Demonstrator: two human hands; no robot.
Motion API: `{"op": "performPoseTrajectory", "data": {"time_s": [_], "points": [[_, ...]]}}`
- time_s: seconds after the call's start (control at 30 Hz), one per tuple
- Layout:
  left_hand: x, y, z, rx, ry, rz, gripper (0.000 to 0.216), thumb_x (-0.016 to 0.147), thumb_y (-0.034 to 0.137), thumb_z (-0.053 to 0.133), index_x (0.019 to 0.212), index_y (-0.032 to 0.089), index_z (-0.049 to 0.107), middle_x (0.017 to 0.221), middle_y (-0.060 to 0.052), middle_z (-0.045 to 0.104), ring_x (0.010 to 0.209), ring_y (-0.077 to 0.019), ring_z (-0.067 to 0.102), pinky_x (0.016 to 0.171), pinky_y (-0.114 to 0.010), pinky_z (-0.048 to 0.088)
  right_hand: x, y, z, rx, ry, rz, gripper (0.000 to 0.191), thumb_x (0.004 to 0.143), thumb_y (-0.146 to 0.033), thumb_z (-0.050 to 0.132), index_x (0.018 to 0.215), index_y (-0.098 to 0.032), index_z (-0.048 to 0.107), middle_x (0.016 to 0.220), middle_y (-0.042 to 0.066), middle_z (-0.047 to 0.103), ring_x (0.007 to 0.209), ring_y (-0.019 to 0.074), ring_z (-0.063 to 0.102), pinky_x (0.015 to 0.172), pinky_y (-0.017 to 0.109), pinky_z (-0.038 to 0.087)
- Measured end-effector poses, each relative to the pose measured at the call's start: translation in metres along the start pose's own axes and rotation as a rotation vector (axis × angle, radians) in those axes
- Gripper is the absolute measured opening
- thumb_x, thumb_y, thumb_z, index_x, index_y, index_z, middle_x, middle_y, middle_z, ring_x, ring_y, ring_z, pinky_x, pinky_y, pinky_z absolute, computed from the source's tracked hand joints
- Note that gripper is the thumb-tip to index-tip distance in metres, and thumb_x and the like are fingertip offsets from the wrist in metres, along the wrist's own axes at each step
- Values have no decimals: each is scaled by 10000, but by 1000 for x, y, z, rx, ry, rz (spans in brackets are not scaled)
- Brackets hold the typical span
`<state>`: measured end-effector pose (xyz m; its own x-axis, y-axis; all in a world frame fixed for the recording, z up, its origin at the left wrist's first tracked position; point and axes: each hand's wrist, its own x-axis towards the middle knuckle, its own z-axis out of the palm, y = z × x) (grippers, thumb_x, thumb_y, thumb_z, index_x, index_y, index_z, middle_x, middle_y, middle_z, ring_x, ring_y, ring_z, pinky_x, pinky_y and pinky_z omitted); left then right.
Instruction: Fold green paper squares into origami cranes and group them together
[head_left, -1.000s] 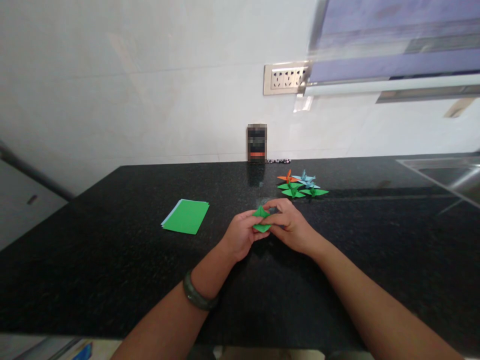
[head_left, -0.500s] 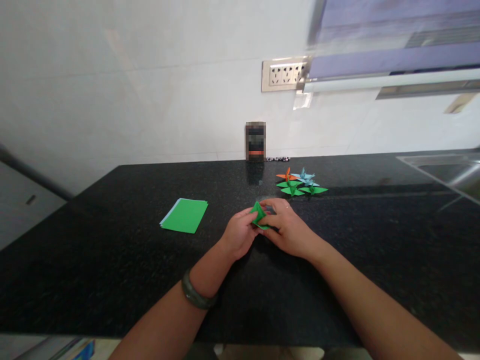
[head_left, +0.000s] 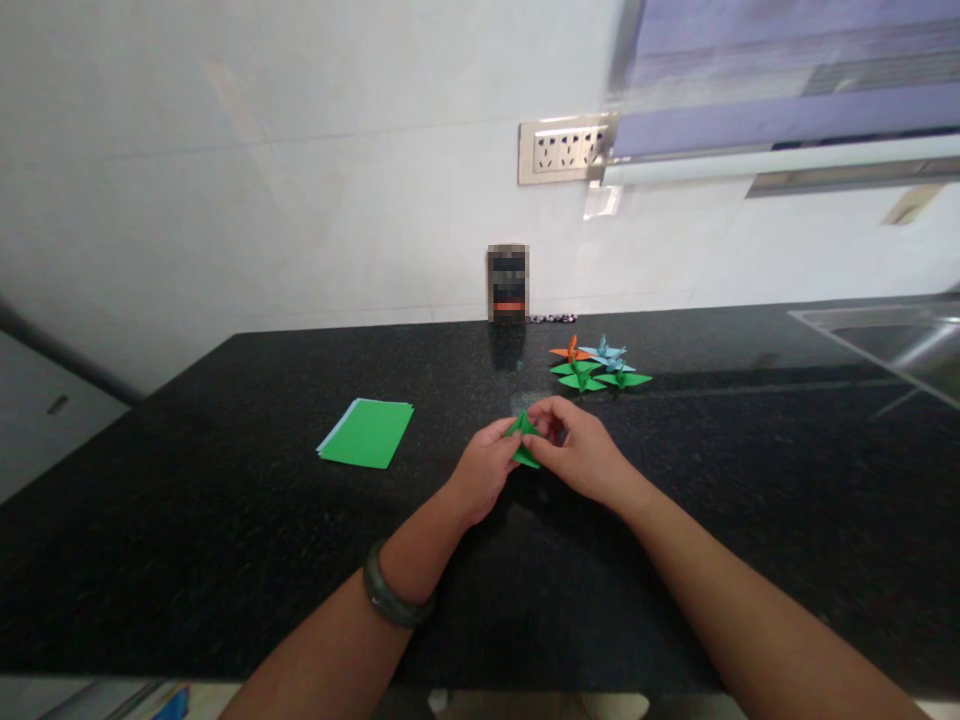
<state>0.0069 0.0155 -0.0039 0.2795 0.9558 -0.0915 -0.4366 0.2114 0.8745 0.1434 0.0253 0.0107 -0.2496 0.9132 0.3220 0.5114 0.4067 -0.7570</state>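
Paper (head_left: 525,425) between both hands (head_left: 484,473)

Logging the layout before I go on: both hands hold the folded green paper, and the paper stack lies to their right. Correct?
Wrong side: the head view shows the paper stack lying to their left. The left hand and right hand do both hold the folded green paper.

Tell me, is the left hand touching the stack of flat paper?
Apart: the head view shows dark countertop between the left hand and the stack of flat paper.
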Motion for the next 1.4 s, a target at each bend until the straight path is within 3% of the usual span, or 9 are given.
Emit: {"op": "performPoseTrajectory", "data": {"time_s": [0.17,0.3,0.4,0.63,0.83,0.97,1.07,1.27,1.4], "points": [[-1,4,0,-106,-38,-38,167,707,197,594,829,107,664,797,-57,663,756,-148,582,736,-271,420,0,4,1,-50,-17,20,96,754,-191,516,693,-168,586,584,-28,525,540,100,463,517,211,337],[-1,8,0,-226,46,-112,232,821,290,504,828,110,651,774,-70,667,761,-155,606,793,-313,435,1,6,0,-60,52,40,115,765,-206,512,683,-166,581,590,-18,543,547,106,479,524,211,347],[-2,7,-1,-209,53,-138,159,821,241,534,824,120,637,767,-61,668,712,-140,614,774,-317,447,0,6,-1,-102,83,8,119,771,-204,509,699,-168,597,616,-4,571,575,116,507,550,217,364],[-4,5,-2,-52,-97,-93,207,764,282,625,850,95,647,815,-81,669,777,-158,616,821,-327,438,-2,1,-1,-197,141,-78,114,761,-174,507,715,-175,611,642,6,598,592,121,523,573,218,370],[-5,7,0,14,-112,-96,248,743,323,639,849,101,666,851,-89,669,835,-179,610,835,-337,429,0,0,-1,-260,92,-77,121,768,-179,488,694,-183,584,648,12,576,606,129,510,578,228,362],[-5,8,2,16,-122,-59,237,721,292,658,850,94,676,865,-96,669,876,-199,602,826,-328,433,1,1,-1,-225,37,-38,96,742,-162,508,670,-177,570,633,3,549,609,128,495,573,227,364],[-5,9,2,16,-117,-60,243,730,273,649,889,91,671,873,-99,668,863,-196,603,817,-325,442,0,3,0,-131,14,-3,75,725,-163,541,761,-172,606,683,7,574,651,133,515,597,231,389],[-5,8,0,-24,-29,-94,382,761,252,625,1125,162,556,943,-71,639,807,-147,597,799,-329,462,1,10,1,11,-6,62,179,733,-216,577,899,-176,631,734,11,606,673,134,537,618,244,418],[-5,7,-2,12,-51,-82,343,759,287,631,1073,162,569,920,-62,634,791,-140,591,782,-322,468,1,7,2,-4,1,99,143,722,-229,588,841,-167,640,661,-5,580,597,114,506,552,222,390]]}}
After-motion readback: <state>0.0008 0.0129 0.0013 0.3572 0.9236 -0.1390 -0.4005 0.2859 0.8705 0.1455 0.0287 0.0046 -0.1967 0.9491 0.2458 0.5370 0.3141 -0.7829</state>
